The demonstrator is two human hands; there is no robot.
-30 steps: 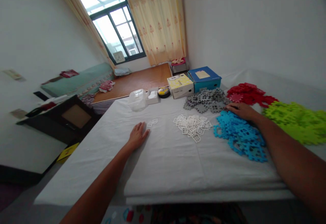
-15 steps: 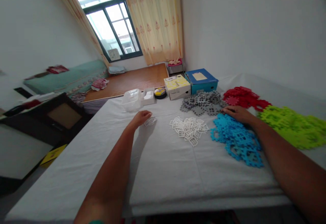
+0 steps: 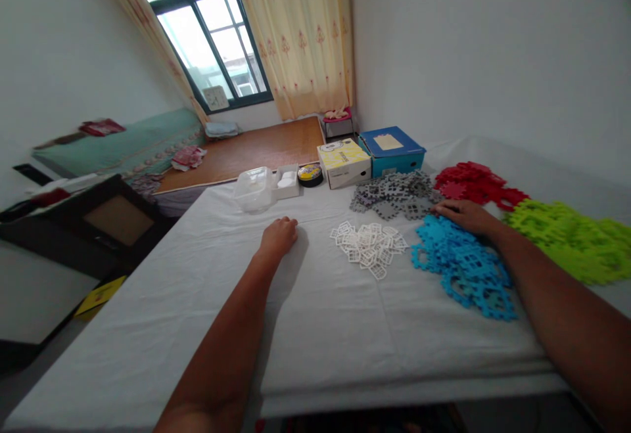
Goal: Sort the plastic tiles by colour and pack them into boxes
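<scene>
My left hand [image 3: 279,236] rests on the white cloth with its fingers curled closed over small white lattice pieces, which it hides from view. To its right lies a loose pile of white lattice window pieces [image 3: 369,248]. My right hand [image 3: 466,216] lies on the far edge of a pile of blue toothed plastic building pieces [image 3: 463,265], its fingers stretched toward the grey pieces [image 3: 394,193]. Nothing shows in the right hand's fingers.
Behind the right hand are red pieces [image 3: 476,182], with lime-green pieces [image 3: 574,239] farther right. Along the table's far edge stand a clear plastic tub [image 3: 255,190], a small white box [image 3: 286,186], a round black tin [image 3: 310,175], a yellow-and-white box [image 3: 344,165] and a blue box [image 3: 392,150].
My left hand has shifted slightly right and down, covering the white lattice pieces that showed beside its fingers. The right hand stays by the blue pile. The view has tilted slightly.
</scene>
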